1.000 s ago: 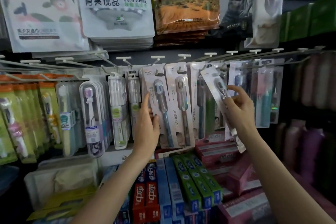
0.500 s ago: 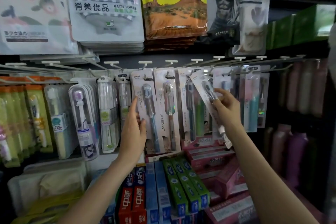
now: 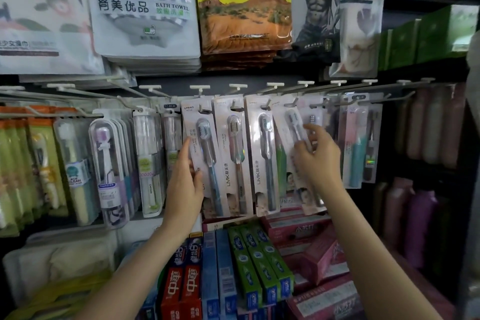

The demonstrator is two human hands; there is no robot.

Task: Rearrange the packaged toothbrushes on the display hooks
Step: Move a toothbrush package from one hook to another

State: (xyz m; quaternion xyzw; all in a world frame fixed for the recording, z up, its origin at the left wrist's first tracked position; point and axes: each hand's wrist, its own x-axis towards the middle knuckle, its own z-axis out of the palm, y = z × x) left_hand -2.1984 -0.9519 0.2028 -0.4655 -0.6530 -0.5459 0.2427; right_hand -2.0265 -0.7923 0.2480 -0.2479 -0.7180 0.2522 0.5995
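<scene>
Flat white toothbrush packs hang side by side from a row of white display hooks (image 3: 235, 87). My left hand (image 3: 185, 179) pinches the left edge of the blue-handled toothbrush pack (image 3: 205, 156), thumb on its front, fingers behind it. Two more packs (image 3: 235, 153) hang between my hands. My right hand (image 3: 318, 158) grips a tilted grey-brush pack (image 3: 288, 122) whose top hole sits at a hook tip; the hand hides the pack's lower half.
Clear-cased toothbrushes (image 3: 109, 174) and green packs (image 3: 31, 163) hang to the left, pink and teal packs (image 3: 355, 143) to the right. Bagged towels (image 3: 145, 5) hang above. Toothpaste boxes (image 3: 254, 267) fill the shelf below my forearms.
My right hand has carried the tilted pack up and leftward onto the hook row, closer to the neighbouring packs. My left hand stays on the blue-handled pack. The camera has moved closer to the display.
</scene>
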